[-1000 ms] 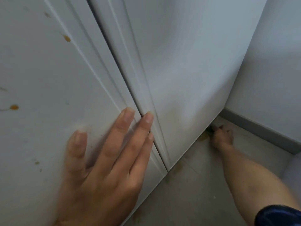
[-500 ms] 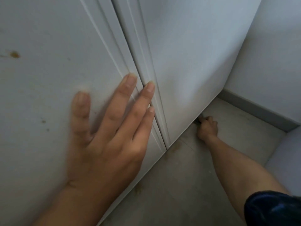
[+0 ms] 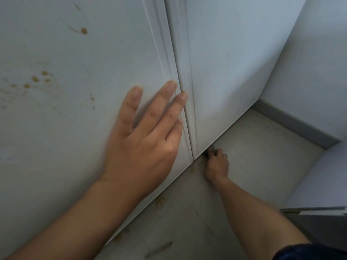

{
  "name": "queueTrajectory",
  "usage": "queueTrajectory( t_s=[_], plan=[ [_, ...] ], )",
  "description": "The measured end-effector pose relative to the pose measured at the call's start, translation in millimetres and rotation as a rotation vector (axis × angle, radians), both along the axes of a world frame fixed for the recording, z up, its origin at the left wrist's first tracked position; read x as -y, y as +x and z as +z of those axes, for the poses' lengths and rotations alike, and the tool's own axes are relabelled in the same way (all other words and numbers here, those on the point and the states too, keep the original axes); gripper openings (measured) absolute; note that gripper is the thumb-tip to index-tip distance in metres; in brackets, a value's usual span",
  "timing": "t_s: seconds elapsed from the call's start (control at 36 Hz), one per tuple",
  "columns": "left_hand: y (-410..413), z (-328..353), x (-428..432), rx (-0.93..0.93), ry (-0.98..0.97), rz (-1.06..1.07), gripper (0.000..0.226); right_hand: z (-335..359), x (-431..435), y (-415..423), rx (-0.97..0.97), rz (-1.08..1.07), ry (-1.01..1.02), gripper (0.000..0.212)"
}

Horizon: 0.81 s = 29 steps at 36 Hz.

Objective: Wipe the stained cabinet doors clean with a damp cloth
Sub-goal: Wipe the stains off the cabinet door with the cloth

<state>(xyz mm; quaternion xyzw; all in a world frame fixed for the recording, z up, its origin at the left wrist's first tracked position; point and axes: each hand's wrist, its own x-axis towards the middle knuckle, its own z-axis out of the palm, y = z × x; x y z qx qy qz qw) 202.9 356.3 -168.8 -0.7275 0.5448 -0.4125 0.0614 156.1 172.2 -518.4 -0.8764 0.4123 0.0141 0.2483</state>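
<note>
Two white cabinet doors meet at a vertical seam. Brown spots [image 3: 35, 79] and a drip [image 3: 84, 30] mark the left door [image 3: 75, 137]; the right door [image 3: 225, 72] looks clean. My left hand [image 3: 142, 147] lies flat on the left door beside the seam, fingers spread, holding nothing. My right hand [image 3: 216, 166] reaches down to the right door's bottom edge near the seam. Its fingers are curled on a small dark piece, apparently the cloth [image 3: 210, 152], which is mostly hidden under the door.
The pale floor [image 3: 253, 156] has brown smears [image 3: 193, 168] along the cabinet foot and more nearer me [image 3: 159, 248]. A white wall [image 3: 319, 72] with a grey baseboard [image 3: 293, 122] closes the right side. A white unit [image 3: 323, 181] and grey edge [image 3: 319, 222] stand at right.
My right hand has slid left along the right door's bottom edge toward the seam. The view has shifted, showing more of the stained left door. My left hand stays flat.
</note>
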Motion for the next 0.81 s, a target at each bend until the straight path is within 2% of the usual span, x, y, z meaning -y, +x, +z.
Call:
queueTrajectory(
  t_s=[0.28,0.39,0.44,0.5,0.53,0.61,0.67,0.75,0.81],
  plan=[
    [-1.4,0.6,-2.5,-0.032,0.028,-0.027,0.022,-4.4,-94.8,-20.3,0.111,0.144,-0.005,0.053],
    [-3.7,-0.8,-5.1,-0.056,0.049,-0.019,0.021,-4.6,-118.6,-28.6,0.074,0.263,-0.07,0.059],
    [-5.7,-4.3,-5.6,-0.077,0.041,-0.032,0.022,2.5,-123.7,-32.3,0.023,0.38,-0.015,0.056],
    [-8.8,-10.2,-3.5,-0.123,0.038,-0.071,0.026,1.6,-122.8,-30.1,-0.012,0.482,0.144,0.052],
    [-11.3,-13.6,-5.0,-0.149,0.047,-0.091,0.026,4.1,-122.2,-26.8,-0.029,0.475,0.297,0.053],
    [-11.5,-24.4,0.8,-0.25,0.073,-0.169,0.02,7.7,-102.2,-15.3,0.02,0.277,0.835,0.058],
    [-9.7,-27.1,4.5,-0.374,0.117,-0.232,0.018,12.9,-87.0,-14.2,0.192,-0.004,1.106,0.059],
    [-13.4,-22.6,14.9,-0.618,0.206,-0.303,0.025,37.6,-71.2,-28.7,0.589,-0.623,1.636,0.052],
    [-23.5,-21.0,13.8,-0.782,0.195,-0.257,0.025,63.0,-68.1,-42.5,0.746,-0.859,1.792,0.054]
  ],
)
